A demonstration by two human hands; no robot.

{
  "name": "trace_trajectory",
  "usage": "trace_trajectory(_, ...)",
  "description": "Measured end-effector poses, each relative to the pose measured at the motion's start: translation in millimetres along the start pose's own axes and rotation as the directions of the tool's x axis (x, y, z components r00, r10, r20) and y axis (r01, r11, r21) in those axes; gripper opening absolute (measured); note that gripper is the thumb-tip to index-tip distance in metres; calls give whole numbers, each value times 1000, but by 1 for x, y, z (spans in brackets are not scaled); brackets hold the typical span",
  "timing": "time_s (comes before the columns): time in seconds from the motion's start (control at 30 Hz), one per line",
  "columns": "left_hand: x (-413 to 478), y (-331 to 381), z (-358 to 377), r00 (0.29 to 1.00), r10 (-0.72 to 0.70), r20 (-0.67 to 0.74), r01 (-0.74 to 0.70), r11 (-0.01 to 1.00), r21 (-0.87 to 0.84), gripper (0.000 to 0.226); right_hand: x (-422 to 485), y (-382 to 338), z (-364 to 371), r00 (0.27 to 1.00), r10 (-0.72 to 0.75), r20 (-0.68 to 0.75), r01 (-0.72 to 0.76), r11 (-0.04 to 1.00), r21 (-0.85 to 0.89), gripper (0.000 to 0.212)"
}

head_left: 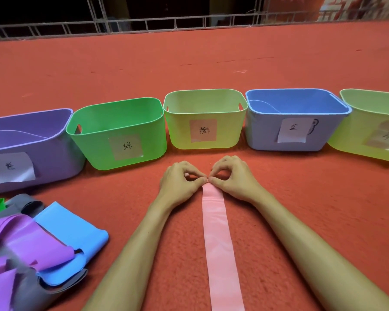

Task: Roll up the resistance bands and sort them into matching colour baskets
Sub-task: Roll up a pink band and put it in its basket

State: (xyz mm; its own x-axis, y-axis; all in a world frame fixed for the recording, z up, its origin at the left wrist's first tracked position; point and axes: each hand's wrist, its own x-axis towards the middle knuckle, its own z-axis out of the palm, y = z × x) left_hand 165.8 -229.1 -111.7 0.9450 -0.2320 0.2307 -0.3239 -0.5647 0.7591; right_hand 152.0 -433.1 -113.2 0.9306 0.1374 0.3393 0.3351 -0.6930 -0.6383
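Centrally on the red carpet (pixel 189 63), left hand (pixel 180 182) and right hand (pixel 234 178) pinch the far end of the flat pink band (pixel 218 239), near the yellow-green basket (pixel 180 131); purple basket (pixel 54 153) and blue basket (pixel 263 133) each show a curved sheet inside.

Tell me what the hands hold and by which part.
The left hand and right hand pinch the pink band at its far end; the rest lies flat on the carpet.
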Motion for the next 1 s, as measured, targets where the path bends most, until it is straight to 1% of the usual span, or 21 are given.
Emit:
trace_trajectory(0.23,-4,0,0,1000,18,-18,-18,1000,-8,8,-2,-1,-7,999,14,32,-16,997,74,13)
trace_trajectory(0.37,-4,3,2,998,40,-50,-40,999,-9,8,-4,1,-8,1000,5,-4,-5,999,35,10)
trace_trajectory(0.5,-4,2,3,998,45,-40,-45,999,-21,4,-5,-1,-6,1000,-19,-22,20,999,32,11)
trace_trajectory(0.57,-3,2,2,998,45,-36,-46,999,-30,4,-6,-2,-6,999,-22,-23,22,999,34,11)
trace_trajectory(0.77,-7,6,1,997,63,-32,-63,998,20,6,-5,-2,-7,1000,-17,-1,17,998,56,12)
trace_trajectory(0.9,-7,6,1,998,50,-34,-51,998,-47,8,-5,0,-6,1000,-7,12,6,997,73,11)
trace_trajectory(1.0,-7,6,0,999,41,-26,-43,996,-84,10,-5,0,-4,1000,-14,8,14,998,68,16)
